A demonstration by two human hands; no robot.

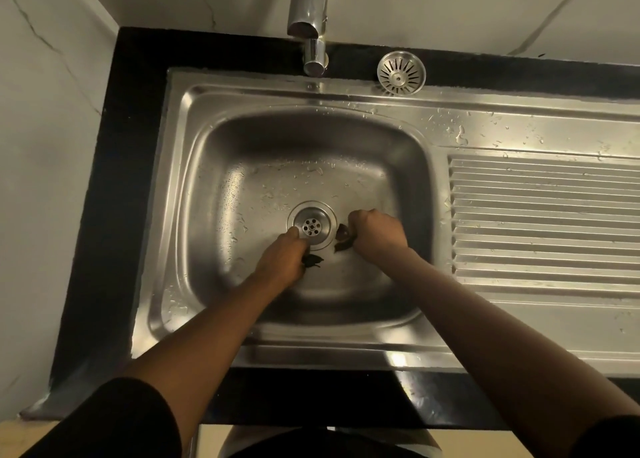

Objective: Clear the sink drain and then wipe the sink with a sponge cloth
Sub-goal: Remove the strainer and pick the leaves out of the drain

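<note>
The drain point(313, 227) sits in the middle of the floor of the steel sink point(180, 215), its perforated plate uncovered and ringed by a bright rim. Both hands are down in the basin beside it. The left hand point(284, 257) reaches in from the near left, with one fingertip touching the drain's left rim. A leaf-like scrap point(312, 261) pokes out from under the hand's right edge, but I cannot tell whether the fingers pinch it or merely lie over it. The right hand point(377, 231) is just right of the drain, its fingers curled tight into a fist around dark scraps point(343, 237), which stick out on the side facing the drain. Water drops dot the basin floor and the far rim.

A ribbed drainboard point(536, 215) runs off to the right of the basin. A round strainer basket point(401, 73) rests at the far edge, where the sink meets the black counter point(114, 215). To its left, the chrome tap point(308, 14) hangs over the sink's back rim. Black sleeves point(114, 419) cover the upper arms, and pale veined wall panels point(41, 146) close in the left and back.
</note>
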